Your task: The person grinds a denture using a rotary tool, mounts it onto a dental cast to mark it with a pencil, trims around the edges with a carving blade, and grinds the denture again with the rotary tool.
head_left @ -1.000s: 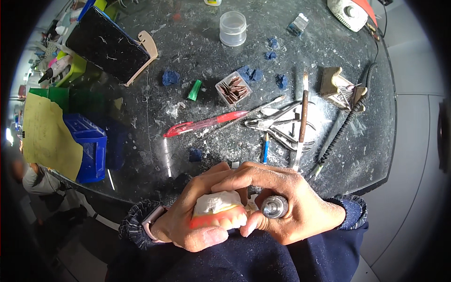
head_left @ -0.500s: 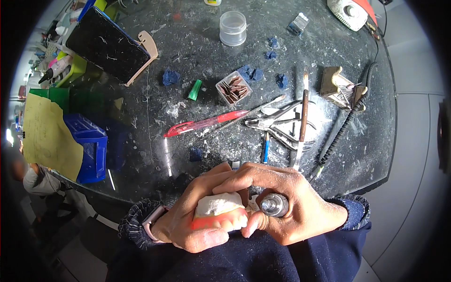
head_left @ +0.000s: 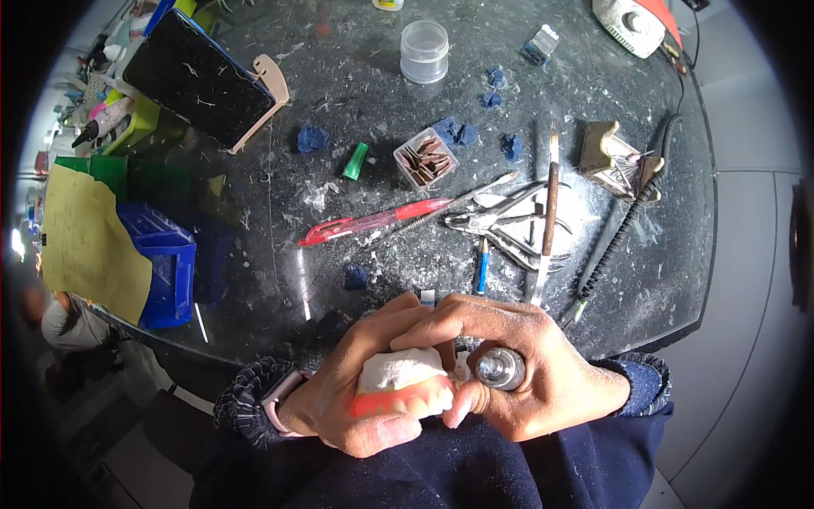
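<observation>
Head view: dental model (head_left: 404, 382) within the left hand (head_left: 342, 380), against its thumb

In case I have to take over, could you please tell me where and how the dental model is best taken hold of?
Probably by the broad white base, coming from above: this blocky part of the dental model faces up, while the left hand covers the left side and the right hand sits at the right, beside the teeth.
</observation>
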